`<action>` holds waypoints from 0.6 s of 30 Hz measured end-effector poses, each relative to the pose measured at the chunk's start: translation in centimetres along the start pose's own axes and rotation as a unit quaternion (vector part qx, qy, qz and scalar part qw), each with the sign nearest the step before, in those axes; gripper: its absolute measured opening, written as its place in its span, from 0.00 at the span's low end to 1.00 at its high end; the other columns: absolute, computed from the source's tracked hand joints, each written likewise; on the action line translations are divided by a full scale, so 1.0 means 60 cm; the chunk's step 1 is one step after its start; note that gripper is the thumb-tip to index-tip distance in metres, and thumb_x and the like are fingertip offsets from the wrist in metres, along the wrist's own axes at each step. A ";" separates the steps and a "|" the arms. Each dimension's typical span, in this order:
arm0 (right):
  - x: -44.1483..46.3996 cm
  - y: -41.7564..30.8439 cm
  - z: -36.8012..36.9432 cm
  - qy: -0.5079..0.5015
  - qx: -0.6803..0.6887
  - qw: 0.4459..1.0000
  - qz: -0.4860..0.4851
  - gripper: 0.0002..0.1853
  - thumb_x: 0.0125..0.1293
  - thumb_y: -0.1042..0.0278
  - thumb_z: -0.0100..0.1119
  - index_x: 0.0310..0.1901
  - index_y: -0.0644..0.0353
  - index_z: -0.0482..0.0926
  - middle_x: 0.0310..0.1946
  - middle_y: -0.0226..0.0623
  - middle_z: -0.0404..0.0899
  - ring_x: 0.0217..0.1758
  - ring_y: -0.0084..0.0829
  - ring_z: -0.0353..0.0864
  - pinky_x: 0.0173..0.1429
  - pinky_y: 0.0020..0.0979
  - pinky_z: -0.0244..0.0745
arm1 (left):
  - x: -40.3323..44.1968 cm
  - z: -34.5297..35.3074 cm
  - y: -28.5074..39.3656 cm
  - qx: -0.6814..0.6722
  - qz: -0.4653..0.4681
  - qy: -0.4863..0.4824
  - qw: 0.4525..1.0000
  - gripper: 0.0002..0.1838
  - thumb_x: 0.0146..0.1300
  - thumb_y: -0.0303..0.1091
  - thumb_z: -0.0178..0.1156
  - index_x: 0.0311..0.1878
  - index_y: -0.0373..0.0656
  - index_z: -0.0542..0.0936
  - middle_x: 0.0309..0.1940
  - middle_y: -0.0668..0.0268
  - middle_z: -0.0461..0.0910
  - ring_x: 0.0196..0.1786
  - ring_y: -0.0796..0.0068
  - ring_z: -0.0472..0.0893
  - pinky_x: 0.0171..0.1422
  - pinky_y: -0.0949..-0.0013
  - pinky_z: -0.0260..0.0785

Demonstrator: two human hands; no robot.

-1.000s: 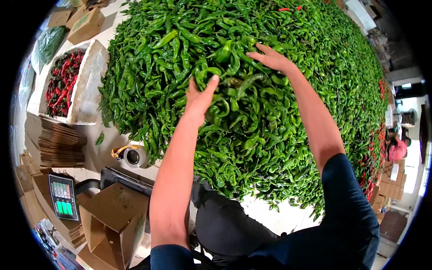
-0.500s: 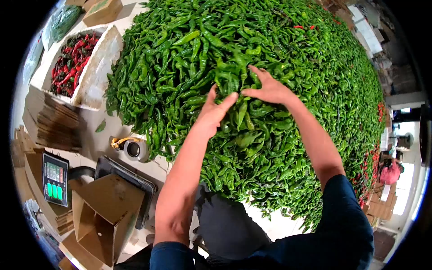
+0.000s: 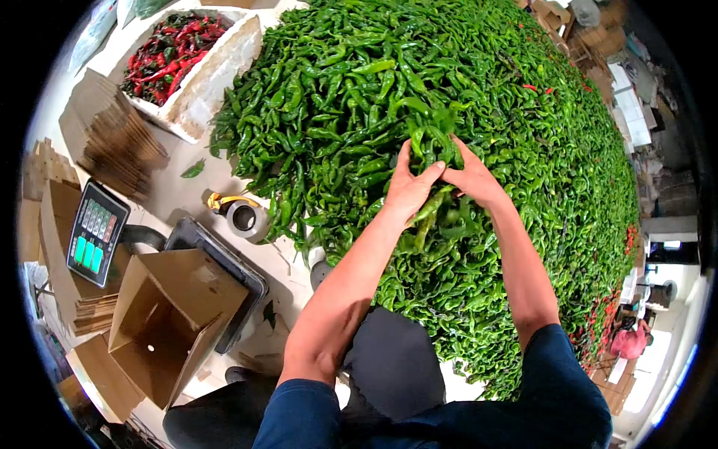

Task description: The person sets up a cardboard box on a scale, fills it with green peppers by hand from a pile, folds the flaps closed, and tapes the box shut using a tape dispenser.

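flanking the green pepper pile (image 3: 336, 112) are a foam box (image 3: 217, 82) and open carton (image 3: 176, 307); left hand (image 3: 411, 187) and right hand (image 3: 473, 178), thumbs nearly meeting, cup peppers (image 3: 430, 146) above it.

Left of the large green pepper heap (image 3: 336, 97)

Far left, the white rectangular foam box (image 3: 221, 81) holds long red peppers (image 3: 176, 63). Nearer, the round grey tape roll (image 3: 259, 226) lies between stacked brown cardboard sheets (image 3: 123, 150) and the heap. Nearest, the open brown cardboard box (image 3: 198, 280) sits on the flat black scale platform (image 3: 258, 282), right of the black rectangular display (image 3: 97, 233)
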State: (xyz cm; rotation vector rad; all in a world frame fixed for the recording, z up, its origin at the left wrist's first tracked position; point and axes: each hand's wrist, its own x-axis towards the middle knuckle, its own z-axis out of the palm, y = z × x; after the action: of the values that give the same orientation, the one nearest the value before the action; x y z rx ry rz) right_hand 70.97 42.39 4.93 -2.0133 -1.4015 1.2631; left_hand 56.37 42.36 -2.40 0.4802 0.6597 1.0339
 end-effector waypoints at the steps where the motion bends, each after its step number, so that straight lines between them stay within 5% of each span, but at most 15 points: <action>1: -0.008 -0.009 0.004 0.019 -0.014 0.999 -0.038 0.53 0.57 0.57 0.70 0.82 0.54 0.51 0.54 0.38 0.82 0.38 0.25 0.80 0.33 0.27 0.76 | -0.005 0.004 0.004 0.011 0.034 0.000 0.999 0.48 0.65 0.27 0.70 0.81 0.42 0.51 0.71 0.54 0.70 0.69 0.65 0.73 0.72 0.62 0.68; 6: -0.072 -0.111 0.021 0.022 -0.019 0.993 -0.111 0.51 0.58 0.56 0.68 0.80 0.57 0.53 0.56 0.38 0.81 0.43 0.26 0.82 0.34 0.28 0.81 | -0.057 0.026 0.078 0.011 0.122 -0.010 0.992 0.42 0.65 0.25 0.67 0.78 0.38 0.56 0.68 0.53 0.72 0.68 0.63 0.74 0.73 0.63 0.68; 7: -0.083 -0.132 0.021 0.012 -0.024 0.991 -0.129 0.50 0.58 0.58 0.67 0.80 0.60 0.54 0.57 0.42 0.80 0.49 0.30 0.82 0.44 0.32 0.83 | -0.073 0.028 0.101 0.056 0.149 -0.009 0.987 0.41 0.65 0.28 0.68 0.77 0.37 0.58 0.67 0.53 0.72 0.67 0.63 0.74 0.72 0.63 0.68; 9: -0.104 -0.177 0.034 0.024 -0.070 0.966 -0.246 0.48 0.57 0.60 0.66 0.78 0.64 0.56 0.61 0.46 0.78 0.57 0.33 0.80 0.61 0.34 0.78 | -0.109 0.030 0.150 0.069 0.158 0.012 0.985 0.41 0.64 0.25 0.67 0.77 0.36 0.58 0.67 0.54 0.73 0.66 0.64 0.75 0.72 0.64 0.68; 12: -0.158 -0.251 0.076 0.030 -0.068 0.953 -0.294 0.47 0.58 0.60 0.67 0.76 0.69 0.58 0.68 0.53 0.72 0.72 0.40 0.72 0.77 0.36 0.62 | -0.184 0.016 0.235 0.177 0.250 0.047 0.951 0.37 0.65 0.29 0.67 0.75 0.37 0.62 0.62 0.57 0.76 0.62 0.68 0.77 0.68 0.66 0.69; 18: -0.262 -0.378 0.219 0.026 -0.069 0.885 -0.460 0.48 0.60 0.57 0.70 0.77 0.68 0.56 0.74 0.59 0.63 0.79 0.49 0.62 0.82 0.41 0.56 | -0.398 -0.042 0.392 0.242 0.390 0.098 0.883 0.38 0.64 0.29 0.67 0.75 0.38 0.61 0.62 0.57 0.77 0.62 0.69 0.78 0.69 0.65 0.70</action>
State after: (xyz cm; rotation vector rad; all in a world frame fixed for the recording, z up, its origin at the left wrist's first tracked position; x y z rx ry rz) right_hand 46.10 35.94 21.54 -1.1175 -2.0759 0.6685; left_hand 31.57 31.44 17.51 1.1528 0.9425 1.6996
